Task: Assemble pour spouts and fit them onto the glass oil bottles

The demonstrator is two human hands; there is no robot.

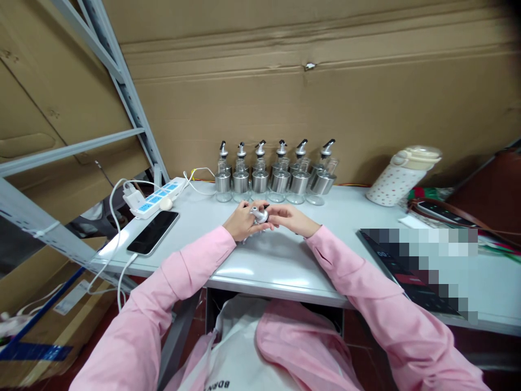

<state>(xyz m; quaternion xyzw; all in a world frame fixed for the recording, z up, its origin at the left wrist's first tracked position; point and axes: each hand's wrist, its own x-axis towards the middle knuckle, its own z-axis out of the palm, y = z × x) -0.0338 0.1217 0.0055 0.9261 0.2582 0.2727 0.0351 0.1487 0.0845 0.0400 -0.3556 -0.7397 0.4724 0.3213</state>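
Note:
Above the table's middle, my left hand is closed around a silver pour spout with a dark part beside it. My right hand meets it from the right, thumb and fingertips pinched at the spout's edge. Small pale pieces show just under my left hand, too small to name. Behind my hands stand glass bottles with brushed-metal sleeves, in two rows. The back row carries silver spouts with black flip tips; the front-row bottles have bare glass necks.
To the left lie a phone and a white power strip with cables, beside a grey metal rack. On the right are a dotted tumbler, a dark tablet-like panel and a brown bag. Cardboard backs the table.

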